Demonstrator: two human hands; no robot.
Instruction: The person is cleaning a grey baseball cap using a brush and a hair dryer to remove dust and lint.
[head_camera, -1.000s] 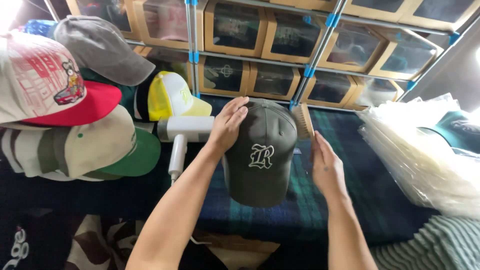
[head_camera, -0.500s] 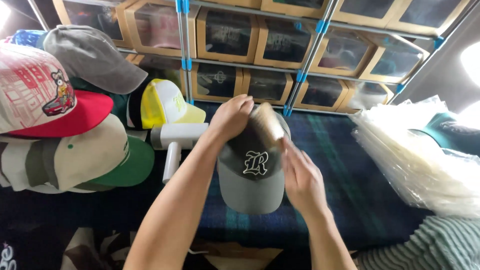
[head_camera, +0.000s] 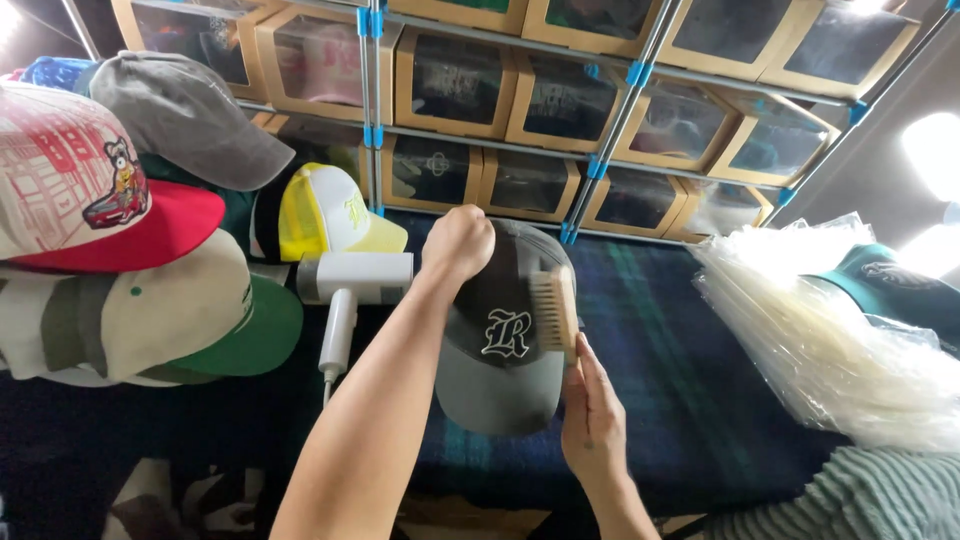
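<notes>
At the middle of the dark blue-and-green plaid cloth (head_camera: 650, 330), the left hand (head_camera: 458, 240) is closed in a fist over the crown end of a dark grey cotton baseball cap with a white embroidered letter on its front (head_camera: 495, 345), pinning it at the back. The right hand (head_camera: 592, 420) grips the lower end of a pale wooden brush with light bristles (head_camera: 556, 308), fingers wrapped round it, the bristle side pressed to the cap's right flank. Half a second ago the brush sat higher, up near the left hand at the top of the crown; now it lies lower along the side panel, and the right hand has dropped toward the brim. The cap's long axis runs away from the person, its lighter grey brim pointing back toward the wearer and its crown toward the shelves. It lies between the hands, left above, right below and to the side (the brush bridging the gap). Just left of the cap rests a white handheld steamer with a long handle (head_camera: 350, 290). Further left is a pile of caps, among them a yellow-and-white mesh cap (head_camera: 325, 215) and a red-brimmed patterned cap (head_camera: 90, 205). To the right lies a stack of clear plastic bags (head_camera: 820, 340); behind stand cardboard window boxes on a metal rack (head_camera: 530, 90)
</notes>
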